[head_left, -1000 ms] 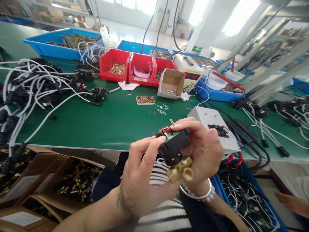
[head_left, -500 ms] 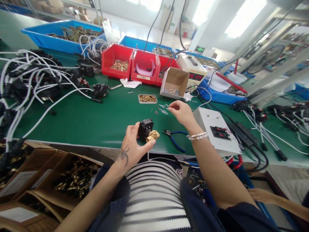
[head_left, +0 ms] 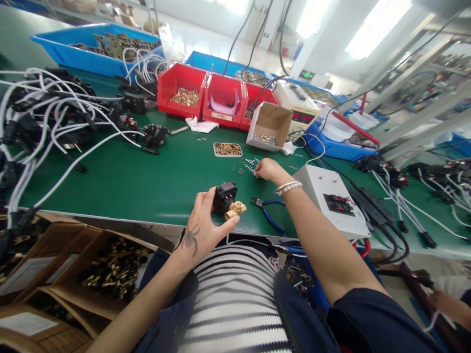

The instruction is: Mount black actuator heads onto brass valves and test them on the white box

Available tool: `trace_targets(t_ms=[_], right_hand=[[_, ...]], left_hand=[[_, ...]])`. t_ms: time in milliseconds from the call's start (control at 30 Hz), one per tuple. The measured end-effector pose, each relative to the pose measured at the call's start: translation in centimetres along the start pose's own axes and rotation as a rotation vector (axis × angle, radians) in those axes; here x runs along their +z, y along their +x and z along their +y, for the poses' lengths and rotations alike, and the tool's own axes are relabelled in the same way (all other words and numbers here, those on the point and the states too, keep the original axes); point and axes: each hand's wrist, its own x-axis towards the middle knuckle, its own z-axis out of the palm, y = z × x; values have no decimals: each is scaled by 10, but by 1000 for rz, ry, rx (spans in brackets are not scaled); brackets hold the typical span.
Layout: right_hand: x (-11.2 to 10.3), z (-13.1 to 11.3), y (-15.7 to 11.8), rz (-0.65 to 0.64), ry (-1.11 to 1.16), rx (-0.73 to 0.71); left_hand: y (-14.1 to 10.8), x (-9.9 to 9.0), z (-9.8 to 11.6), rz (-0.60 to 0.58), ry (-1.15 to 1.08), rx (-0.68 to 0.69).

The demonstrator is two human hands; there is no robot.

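My left hand (head_left: 204, 223) is closed round a black actuator (head_left: 224, 195) joined to a brass valve (head_left: 235, 210), held over the front edge of the green table (head_left: 165, 184). My right hand (head_left: 270, 170) has its fingertips pinched together at a small pile of silver wire clips (head_left: 250, 163); whatever lies between the fingertips is too small to make out. Tiny dark pins (head_left: 241, 171) lie just left of the clips. Blue-handled cutters (head_left: 270, 214) rest on the table to the right of the valve.
Behind are a tray of brass parts (head_left: 227, 149), a cardboard box (head_left: 270, 125) and red bins (head_left: 182, 90). A grey switch box (head_left: 333, 198) stands right. White cables (head_left: 55, 132) with black units crowd the left. A person's hand (head_left: 447, 304) shows lower right.
My right hand has moved slightly left and down among the clips. My left hand still holds the valve, nearly unmoved. The other person's hand has shifted right.
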Motion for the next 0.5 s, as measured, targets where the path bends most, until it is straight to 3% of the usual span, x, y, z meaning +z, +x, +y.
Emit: trace_targets(t_ms=[233,500], right_hand=[[7,7,-21,115,66,25],[16,13,-33,264,308,62]], left_hand=[[-2,2,0,17,-17,-13],[-1,3,3,22,-4,8]])
